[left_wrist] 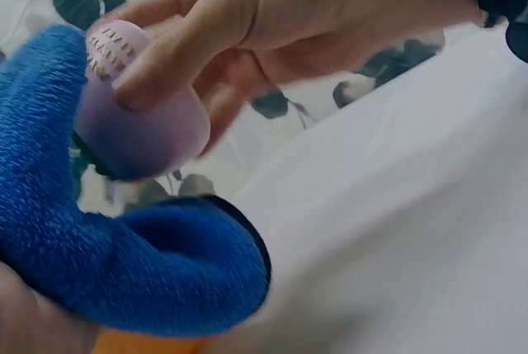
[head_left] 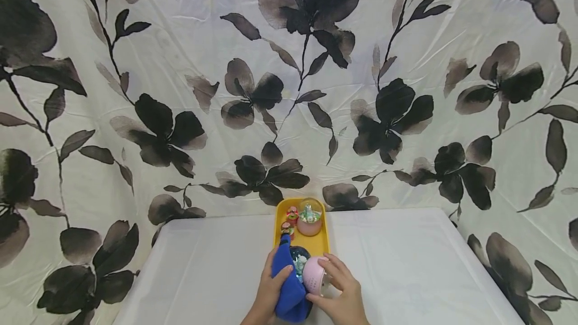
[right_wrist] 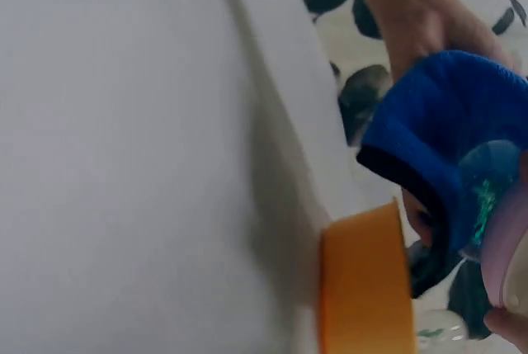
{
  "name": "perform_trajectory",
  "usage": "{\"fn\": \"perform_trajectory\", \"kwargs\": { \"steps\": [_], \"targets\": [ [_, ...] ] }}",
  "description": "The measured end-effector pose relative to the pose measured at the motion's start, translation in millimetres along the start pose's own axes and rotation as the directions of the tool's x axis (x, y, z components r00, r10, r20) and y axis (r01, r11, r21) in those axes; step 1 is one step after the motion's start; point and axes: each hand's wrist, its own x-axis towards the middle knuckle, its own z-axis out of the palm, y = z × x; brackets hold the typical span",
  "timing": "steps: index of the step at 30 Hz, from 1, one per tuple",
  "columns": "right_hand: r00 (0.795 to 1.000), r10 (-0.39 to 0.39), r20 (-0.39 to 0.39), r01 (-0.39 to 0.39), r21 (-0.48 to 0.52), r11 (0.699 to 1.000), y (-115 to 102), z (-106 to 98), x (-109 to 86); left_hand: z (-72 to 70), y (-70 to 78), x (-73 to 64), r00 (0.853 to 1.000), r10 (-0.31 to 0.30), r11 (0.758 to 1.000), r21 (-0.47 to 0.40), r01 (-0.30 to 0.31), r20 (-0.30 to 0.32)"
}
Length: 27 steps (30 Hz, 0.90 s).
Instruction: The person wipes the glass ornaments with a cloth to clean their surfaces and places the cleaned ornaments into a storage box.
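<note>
A snow globe with a pink base (head_left: 313, 275) and a clear dome (head_left: 299, 257) is held tilted above the near end of the table. My right hand (head_left: 341, 289) grips it by the base, thumb and fingers spread around the sides. In my left hand (head_left: 270, 285) is a fuzzy blue cloth (head_left: 289, 297) with a dark edge, folded against the dome. Gold lettering shows on the pink base (left_wrist: 153, 135) in the left wrist view. From the right wrist, the dome (right_wrist: 488, 177) appears partly covered by the blue cloth (right_wrist: 445, 115).
Just beyond the hands, a yellow tray (head_left: 326, 245) stands on the white table (head_left: 388, 260). It holds a second snow globe (head_left: 309, 223) with a pinkish base and two small red figurines (head_left: 292, 214). A floral curtain (head_left: 180, 64) hangs behind the table.
</note>
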Motion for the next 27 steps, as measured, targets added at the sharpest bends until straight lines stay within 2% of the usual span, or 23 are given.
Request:
{"fn": "perform_trajectory", "kwargs": {
  "steps": [1,2,4,6,8,10,13,16,18,20,22,24,27],
  "targets": [
    [0.996,-0.093,0.005,0.093,-0.073,0.993,-0.8,-2.8,0.9,0.8,1.5,-0.2,1.0,0.003,1.0,0.026,-0.003,0.002],
    [0.983,-0.184,0.015,0.184,-0.136,0.973,-1.5,-6.3,2.4,1.4,3.1,-0.5,1.0,0.005,0.999,0.051,-0.005,0.007],
    [0.948,-0.307,0.079,0.317,-0.23,0.92,-4.7,-15.4,7.9,1.7,6.0,-0.8,0.999,0.017,0.994,0.104,-0.02,0.032],
    [0.928,-0.332,0.17,0.366,-0.242,0.898,-10.4,-25.6,16.2,0.9,8.3,-1.5,0.996,0.034,0.992,0.118,-0.044,0.078],
    [0.91,-0.309,0.277,0.374,-0.225,0.9,-16.5,-36.0,27.1,-0.9,9.5,-2.1,0.99,0.054,0.988,0.136,-0.072,0.132],
    [0.892,-0.243,0.382,0.339,-0.209,0.917,-22.1,-45.4,38.7,-3.2,9.9,-2.0,0.979,0.056,0.984,0.156,-0.087,0.194],
    [0.841,-0.14,0.523,0.242,-0.131,0.961,-23.3,-55.8,55.2,-6.5,10.1,-2.4,0.966,0.014,0.973,0.219,-0.072,0.257],
    [0.791,-0.039,0.611,0.054,-0.005,0.999,-14.7,-61.6,68.6,-8.8,12.4,-2.3,0.954,-0.041,0.957,0.285,-0.047,0.297],
    [0.759,0.016,0.651,-0.098,0.09,0.991,-4.8,-63.4,74.7,-10.1,15.2,-1.9,0.945,-0.054,0.951,0.305,-0.05,0.323],
    [0.732,0.046,0.68,-0.244,0.198,0.949,7.6,-64.1,76.9,-11.4,18.7,-2.0,0.933,-0.057,0.951,0.303,-0.058,0.355],
    [0.713,0.051,0.7,-0.358,0.3,0.884,19.5,-63.5,75.2,-13.0,21.9,-2.7,0.923,-0.051,0.956,0.286,-0.066,0.381],
    [0.699,0.047,0.714,-0.463,0.401,0.791,29.9,-60.8,70.2,-15.0,24.0,-3.4,0.917,-0.027,0.964,0.255,-0.082,0.398],
    [0.704,0.049,0.708,-0.565,0.517,0.643,39.3,-54.3,59.2,-17.7,25.2,-4.2,0.91,0.03,0.978,0.174,-0.111,0.412]
  ]
}}
